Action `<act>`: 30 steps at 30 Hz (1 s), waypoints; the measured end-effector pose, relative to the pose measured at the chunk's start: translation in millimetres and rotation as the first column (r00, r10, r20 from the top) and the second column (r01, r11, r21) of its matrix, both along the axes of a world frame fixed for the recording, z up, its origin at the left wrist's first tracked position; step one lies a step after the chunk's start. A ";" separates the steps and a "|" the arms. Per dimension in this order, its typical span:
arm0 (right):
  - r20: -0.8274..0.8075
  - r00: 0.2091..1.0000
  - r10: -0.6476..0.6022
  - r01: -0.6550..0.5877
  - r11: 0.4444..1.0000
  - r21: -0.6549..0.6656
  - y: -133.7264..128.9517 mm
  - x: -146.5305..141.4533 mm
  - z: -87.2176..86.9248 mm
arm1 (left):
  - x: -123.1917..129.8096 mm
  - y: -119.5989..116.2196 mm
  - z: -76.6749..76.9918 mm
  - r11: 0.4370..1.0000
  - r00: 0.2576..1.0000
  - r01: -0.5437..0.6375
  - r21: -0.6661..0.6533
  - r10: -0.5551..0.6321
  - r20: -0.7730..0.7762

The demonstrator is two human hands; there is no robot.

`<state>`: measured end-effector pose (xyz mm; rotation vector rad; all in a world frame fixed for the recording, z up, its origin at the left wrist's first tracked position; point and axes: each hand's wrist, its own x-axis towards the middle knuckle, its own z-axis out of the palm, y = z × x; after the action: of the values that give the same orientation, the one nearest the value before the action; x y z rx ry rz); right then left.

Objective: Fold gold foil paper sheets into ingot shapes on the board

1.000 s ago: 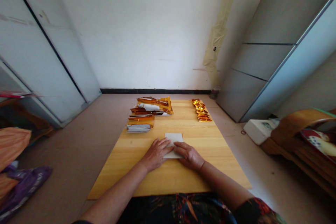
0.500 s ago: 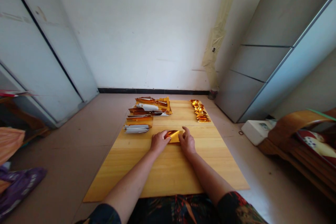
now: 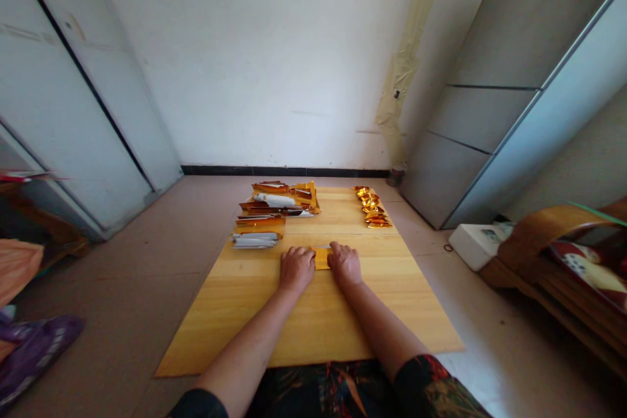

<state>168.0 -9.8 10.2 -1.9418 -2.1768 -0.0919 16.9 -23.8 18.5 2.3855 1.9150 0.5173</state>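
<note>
A small piece of gold foil paper [image 3: 322, 258] lies near the middle of the wooden board [image 3: 313, 313]. My left hand [image 3: 296, 268] grips its left end, and my right hand [image 3: 345, 263] grips its right end, the fingers of both curled over it. Stacks of gold and white paper sheets [image 3: 262, 227] lie at the board's far left. Toward the far right edge is a row of shiny folded gold pieces [image 3: 374, 209]. My fingers hide both ends of the foil.
Behind the board stands a white wall [image 3: 274, 65]. A grey refrigerator [image 3: 480, 111] is at the right, with a white box [image 3: 474, 245] and a wooden bench [image 3: 543, 255] nearer. Cabinet doors [image 3: 73, 104] and a purple bag [image 3: 44, 346] are at the left.
My right hand's raised index finger has come down onto the foil. Both hands have curled over the foil, and less of it shows between them.
</note>
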 end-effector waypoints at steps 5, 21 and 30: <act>0.003 1.000 0.025 -0.025 0.999 -0.031 6.5 3.9 1.0 | -0.1 -0.1 -2.1 1.000 1.000 0.007 0.012 -0.007 -0.021; -0.002 0.999 0.041 -0.041 0.998 -0.043 23.1 -6.8 0.3 | -0.8 -0.3 -2.3 1.000 0.998 0.010 0.000 -0.010 -0.066; 0.060 0.996 0.073 -0.073 0.997 0.007 21.2 -6.1 -3.6 | -1.2 -0.6 -2.0 0.999 0.998 -0.037 -0.008 0.037 -0.041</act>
<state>161.9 11.4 6.6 -1.8757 -2.2784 -0.1494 15.7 -24.4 16.6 2.3780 1.9775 0.4642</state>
